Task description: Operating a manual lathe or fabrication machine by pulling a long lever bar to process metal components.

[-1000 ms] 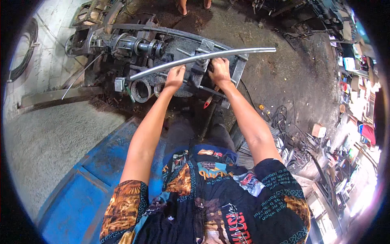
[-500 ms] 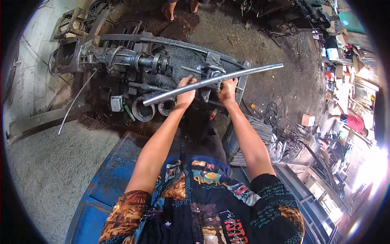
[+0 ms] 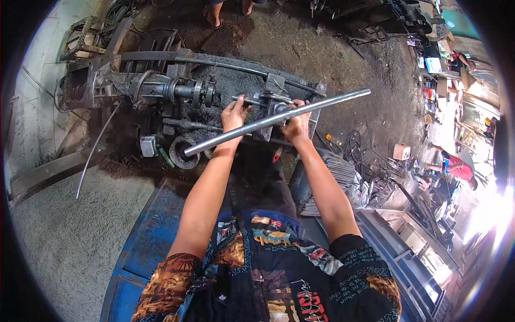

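Note:
A long bare metal bar (image 3: 230,135) lies slantwise over the tool post (image 3: 276,86) of a lathe-like machine. It passes above both my wrists. My left hand (image 3: 235,117) is closed, thumb and fingers pinching near the end of a thin metal bar (image 3: 256,102) that sticks out of the tool post to the left. My right hand (image 3: 298,126) is closed at the right side of the tool post, under the long bar. The long bar covers part of its fingers, and what they grip is hidden.
The machine's chuck and spindle (image 3: 188,90) are at the left, with metal chips on its bed (image 3: 228,75). Metal rings (image 3: 182,153) and a grey box (image 3: 148,146) lie at its near side. A stack of rods (image 3: 332,174) lies right. People are at the top and far right.
My left hand has shifted leftward along the thin bar, its fingers now by the end. The right hand stays at the tool post. The whole view has shifted slightly.

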A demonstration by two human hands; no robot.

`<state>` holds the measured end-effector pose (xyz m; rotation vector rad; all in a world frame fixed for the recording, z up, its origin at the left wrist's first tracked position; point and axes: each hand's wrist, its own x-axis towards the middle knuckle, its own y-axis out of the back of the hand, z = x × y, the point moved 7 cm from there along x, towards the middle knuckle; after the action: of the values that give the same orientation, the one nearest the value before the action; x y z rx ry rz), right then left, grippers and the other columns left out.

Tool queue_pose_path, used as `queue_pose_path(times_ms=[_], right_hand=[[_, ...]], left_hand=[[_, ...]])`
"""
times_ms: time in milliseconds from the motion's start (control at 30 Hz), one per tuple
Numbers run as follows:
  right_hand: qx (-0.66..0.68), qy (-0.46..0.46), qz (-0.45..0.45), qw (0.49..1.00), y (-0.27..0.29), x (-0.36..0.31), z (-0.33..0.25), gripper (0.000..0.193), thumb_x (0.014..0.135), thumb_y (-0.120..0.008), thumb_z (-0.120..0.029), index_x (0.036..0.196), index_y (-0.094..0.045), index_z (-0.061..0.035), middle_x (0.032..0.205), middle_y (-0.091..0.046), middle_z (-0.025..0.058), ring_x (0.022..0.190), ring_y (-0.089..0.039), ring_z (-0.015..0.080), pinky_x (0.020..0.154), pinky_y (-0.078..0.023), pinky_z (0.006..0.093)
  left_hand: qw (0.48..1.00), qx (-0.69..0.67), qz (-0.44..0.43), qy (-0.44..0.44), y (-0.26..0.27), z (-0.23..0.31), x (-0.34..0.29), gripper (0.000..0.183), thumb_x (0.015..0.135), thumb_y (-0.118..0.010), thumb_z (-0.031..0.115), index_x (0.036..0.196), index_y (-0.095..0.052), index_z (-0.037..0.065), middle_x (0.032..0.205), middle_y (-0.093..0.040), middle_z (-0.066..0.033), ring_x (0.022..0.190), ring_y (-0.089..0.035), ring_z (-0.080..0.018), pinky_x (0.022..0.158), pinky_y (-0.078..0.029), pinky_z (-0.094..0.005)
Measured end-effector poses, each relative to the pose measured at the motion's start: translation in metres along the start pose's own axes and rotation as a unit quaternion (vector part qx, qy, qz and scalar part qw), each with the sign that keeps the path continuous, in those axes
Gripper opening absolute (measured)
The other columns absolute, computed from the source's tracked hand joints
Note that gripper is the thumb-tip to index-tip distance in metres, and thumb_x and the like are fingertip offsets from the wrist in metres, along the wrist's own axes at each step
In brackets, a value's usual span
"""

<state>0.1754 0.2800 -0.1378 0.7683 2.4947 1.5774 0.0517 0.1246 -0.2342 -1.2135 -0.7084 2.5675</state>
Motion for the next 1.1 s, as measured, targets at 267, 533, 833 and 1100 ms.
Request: queue_pose_path(times_ms=[267, 533, 833, 1100], right_hand=[[-0.051, -0.039, -0.024, 0.998, 0.021, -0.006, -0.006, 0.038, 0.057, -0.08, -0.009, 0.092, -0.066, -0.007, 0.107, -0.06, 0.0097, 0.115, -0.049, 0.0327, 0.099, -0.029, 0.0578], [0.045, -0.008, 0.109, 0.993, 0.161, 0.01, -0.05, 0.04, 0.069, -0.069, -0.001, 0.108, -0.061, -0.0028, 0.107, -0.057, 0.0187, 0.101, -0.057, 0.037, 0.086, -0.047, 0.0451], [-0.135, 0.048, -0.117, 0.983, 0.17, 0.039, -0.023, 0.034, 0.08, -0.069, -0.015, 0.113, -0.062, -0.0109, 0.108, -0.062, 0.0085, 0.109, -0.057, 0.0259, 0.102, -0.04, 0.0461], [0.026, -0.053, -0.258, 0.964, 0.149, -0.067, -0.111, 0.03, 0.091, -0.057, -0.018, 0.118, -0.047, -0.0096, 0.091, -0.067, 0.0195, 0.077, -0.066, 0.0379, 0.063, -0.054, 0.0473]], left_hand=[[0.999, -0.028, 0.032, 0.001, -0.006, 0.008, -0.009, 0.017, 0.093, -0.065, 0.019, 0.099, -0.065, 0.003, 0.089, -0.064, -0.0039, 0.079, -0.063, -0.0122, 0.072, -0.057, -0.027], [0.999, -0.019, 0.018, 0.033, 0.004, 0.011, -0.009, 0.019, 0.091, -0.068, 0.018, 0.101, -0.063, 0.003, 0.091, -0.064, -0.0054, 0.081, -0.063, -0.015, 0.072, -0.059, -0.0281], [0.995, 0.062, -0.04, 0.071, 0.017, 0.008, 0.007, 0.021, 0.088, -0.072, 0.021, 0.099, -0.062, 0.005, 0.095, -0.064, -0.0068, 0.085, -0.064, -0.0163, 0.077, -0.058, -0.0295], [0.994, 0.07, -0.045, 0.076, 0.019, 0.014, 0.006, 0.023, 0.089, -0.071, 0.023, 0.099, -0.061, 0.004, 0.096, -0.066, -0.0057, 0.082, -0.065, -0.0149, 0.07, -0.057, -0.0283]])
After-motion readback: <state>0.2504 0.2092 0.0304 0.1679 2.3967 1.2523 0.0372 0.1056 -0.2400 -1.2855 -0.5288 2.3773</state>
